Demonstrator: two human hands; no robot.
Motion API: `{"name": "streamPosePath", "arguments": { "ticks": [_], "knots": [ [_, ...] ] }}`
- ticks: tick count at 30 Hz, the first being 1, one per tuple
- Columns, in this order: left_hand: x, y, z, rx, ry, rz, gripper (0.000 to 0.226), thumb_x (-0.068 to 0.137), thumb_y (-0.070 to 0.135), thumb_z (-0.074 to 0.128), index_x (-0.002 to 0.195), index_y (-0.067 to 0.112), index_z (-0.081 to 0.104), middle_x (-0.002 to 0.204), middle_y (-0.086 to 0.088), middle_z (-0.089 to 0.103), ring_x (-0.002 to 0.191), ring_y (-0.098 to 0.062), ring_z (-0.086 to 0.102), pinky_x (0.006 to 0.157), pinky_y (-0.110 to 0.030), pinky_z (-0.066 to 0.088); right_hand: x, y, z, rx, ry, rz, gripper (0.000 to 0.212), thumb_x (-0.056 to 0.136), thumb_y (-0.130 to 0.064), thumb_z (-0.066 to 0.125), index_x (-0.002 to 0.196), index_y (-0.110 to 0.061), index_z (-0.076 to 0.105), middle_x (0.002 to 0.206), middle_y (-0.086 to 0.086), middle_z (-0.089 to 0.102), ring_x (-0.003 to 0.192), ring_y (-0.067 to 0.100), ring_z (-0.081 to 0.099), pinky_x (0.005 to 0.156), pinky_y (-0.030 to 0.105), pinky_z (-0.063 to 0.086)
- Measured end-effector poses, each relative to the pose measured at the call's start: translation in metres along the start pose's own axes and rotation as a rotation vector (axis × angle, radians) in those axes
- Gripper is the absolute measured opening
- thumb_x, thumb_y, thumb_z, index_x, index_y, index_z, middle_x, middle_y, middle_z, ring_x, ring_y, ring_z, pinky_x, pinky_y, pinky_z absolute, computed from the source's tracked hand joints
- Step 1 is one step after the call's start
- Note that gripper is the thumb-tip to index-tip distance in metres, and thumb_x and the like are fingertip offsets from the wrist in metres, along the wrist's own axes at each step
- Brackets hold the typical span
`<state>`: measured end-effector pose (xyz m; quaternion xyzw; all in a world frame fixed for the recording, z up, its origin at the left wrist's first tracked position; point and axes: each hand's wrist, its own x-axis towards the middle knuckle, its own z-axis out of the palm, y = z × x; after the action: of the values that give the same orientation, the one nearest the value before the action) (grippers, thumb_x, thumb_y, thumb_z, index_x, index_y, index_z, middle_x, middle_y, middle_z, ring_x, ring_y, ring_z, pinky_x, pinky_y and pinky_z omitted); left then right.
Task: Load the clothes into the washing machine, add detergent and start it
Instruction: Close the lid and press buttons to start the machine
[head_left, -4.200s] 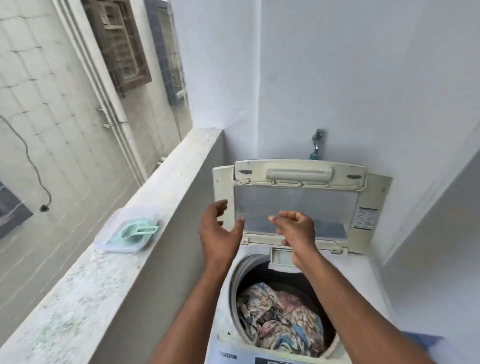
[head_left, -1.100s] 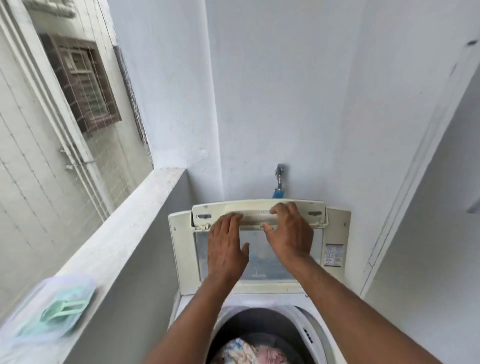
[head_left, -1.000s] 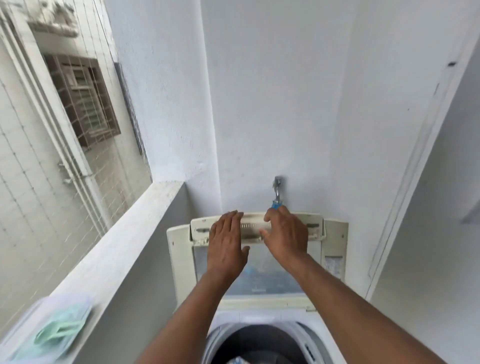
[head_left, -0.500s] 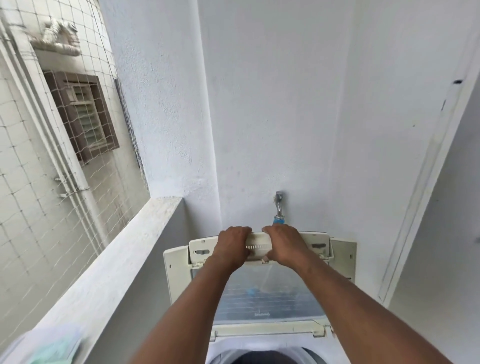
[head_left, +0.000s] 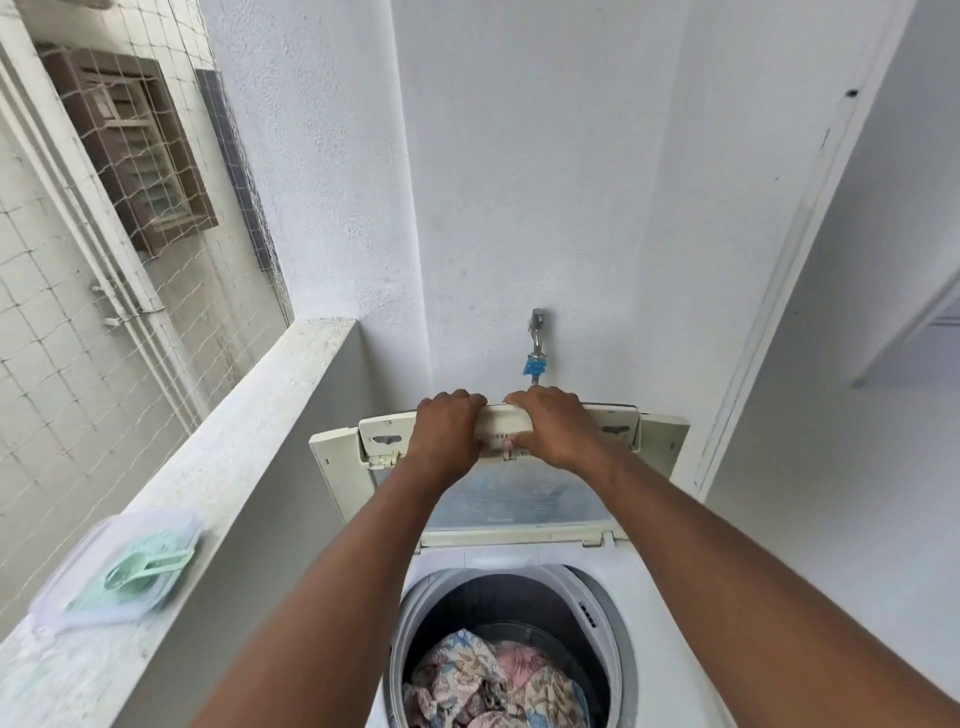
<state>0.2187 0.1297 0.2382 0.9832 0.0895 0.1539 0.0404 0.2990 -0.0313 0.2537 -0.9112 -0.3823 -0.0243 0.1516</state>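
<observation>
With both hands, left (head_left: 447, 431) and right (head_left: 553, 428), fingers curled over the raised lid's (head_left: 514, 499) top edge, long axis crosswise, clothes (head_left: 493, 686) below in drum: pull forward and down.

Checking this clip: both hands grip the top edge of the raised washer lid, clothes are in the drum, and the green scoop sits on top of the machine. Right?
Not quite. The head view shows the green scoop lying in a clear container on the ledge to the left, not on the machine. The rest holds: left hand and right hand grip the raised lid, clothes in the drum.
</observation>
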Motion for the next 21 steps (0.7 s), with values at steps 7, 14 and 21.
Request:
{"name": "streamPosePath", "arguments": {
  "ticks": [7,14,21],
  "knots": [
    [-0.048,0.012,-0.005,-0.039,0.012,0.019,0.040,0.083,0.021,0.075,0.122,0.015,0.066,0.109,-0.008,0.071,0.098,-0.032,0.065,0.087,-0.041,0.050,-0.045,-0.004,0.012,-0.106,-0.028,-0.097,0.061,0.094,-0.049,0.068,0.145,-0.026,0.044,0.129,0.005,0.063,0.118,0.028,0.057,0.099,0.043,0.041],
    [-0.103,0.023,0.005,0.014,-0.103,0.072,0.042,0.085,0.030,0.077,0.120,0.015,0.061,0.111,-0.008,0.071,0.101,-0.031,0.066,0.090,-0.041,0.048,-0.101,-0.013,0.025,-0.199,-0.106,-0.190,0.060,0.095,-0.055,0.063,0.141,-0.021,0.043,0.124,0.007,0.060,0.111,0.027,0.056,0.097,0.042,0.042],
    [-0.157,0.038,0.020,0.075,-0.184,0.074,0.042,0.089,0.032,0.073,0.126,0.019,0.058,0.120,-0.004,0.065,0.112,-0.027,0.060,0.095,-0.038,0.041,-0.148,-0.023,0.039,-0.218,-0.178,-0.218,0.052,0.092,-0.052,0.069,0.126,-0.019,0.048,0.117,0.007,0.062,0.106,0.030,0.061,0.089,0.042,0.047]
  ]
}}
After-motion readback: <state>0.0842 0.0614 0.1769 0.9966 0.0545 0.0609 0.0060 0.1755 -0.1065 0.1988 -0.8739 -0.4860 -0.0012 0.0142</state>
